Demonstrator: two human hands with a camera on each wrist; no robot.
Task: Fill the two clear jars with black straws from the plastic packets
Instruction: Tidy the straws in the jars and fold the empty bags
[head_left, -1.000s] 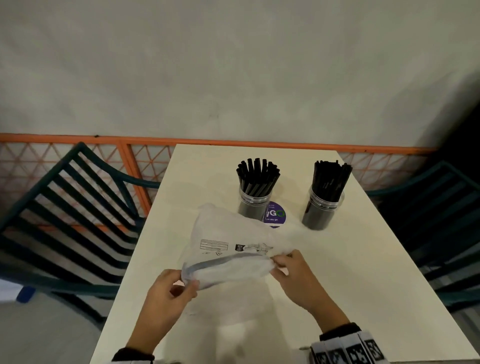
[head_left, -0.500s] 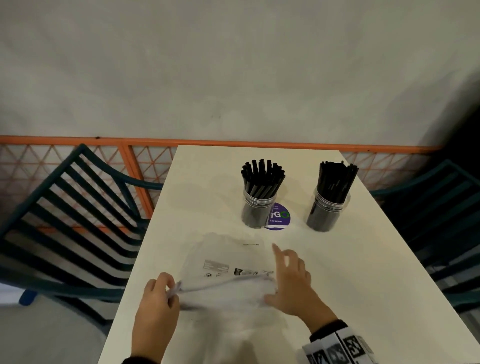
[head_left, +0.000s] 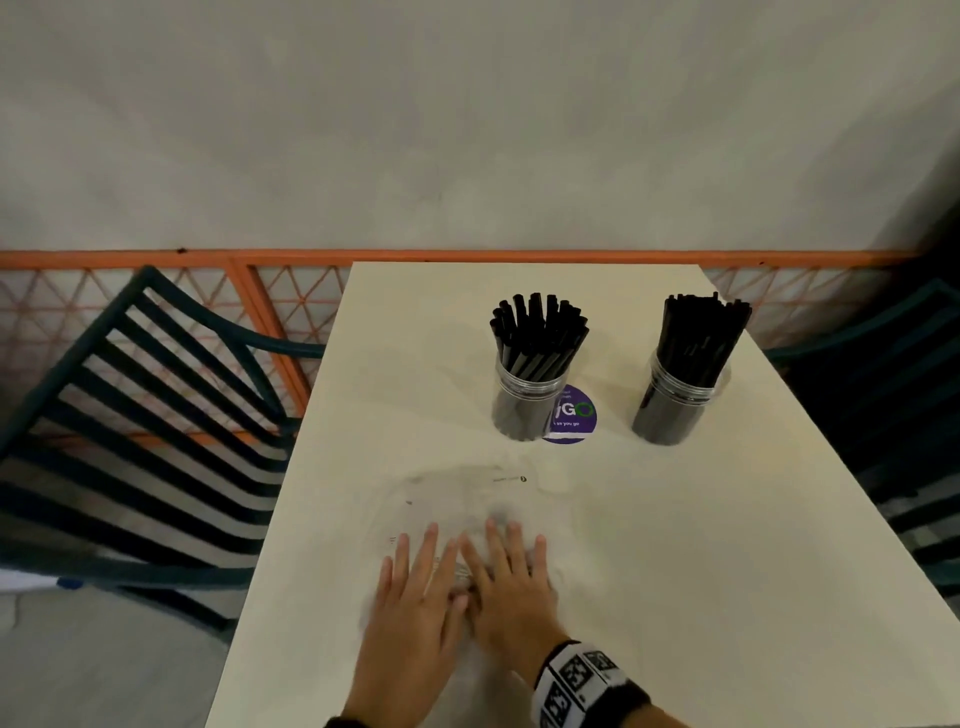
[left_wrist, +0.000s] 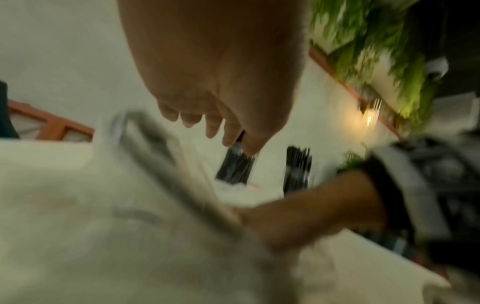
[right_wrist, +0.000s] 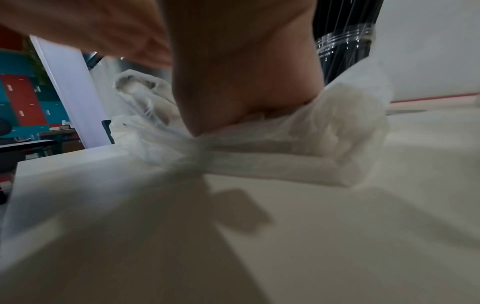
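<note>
Two clear jars stand at the far side of the white table (head_left: 675, 545), both packed with black straws: the left jar (head_left: 528, 400) and the right jar (head_left: 675, 402). An empty clear plastic packet (head_left: 457, 499) lies flat in front of them. My left hand (head_left: 415, 587) and right hand (head_left: 511, 577) lie side by side on its near part, fingers straight, pressing it down. In the right wrist view the crumpled packet (right_wrist: 298, 144) bunches under my palm, with a jar (right_wrist: 345, 43) behind. The left wrist view is blurred; both jars (left_wrist: 235, 166) show beyond my fingers.
A round purple sticker (head_left: 574, 415) lies between the jars. Dark green slatted chairs stand to the left (head_left: 130, 415) and right (head_left: 893, 395) of the table. An orange rail with lattice (head_left: 260, 312) runs behind, below a plain wall.
My hands let go of the packet's folded edge, came together, and now press it flat with straight fingers. The packet has gone from lifted and folded to flat on the table.
</note>
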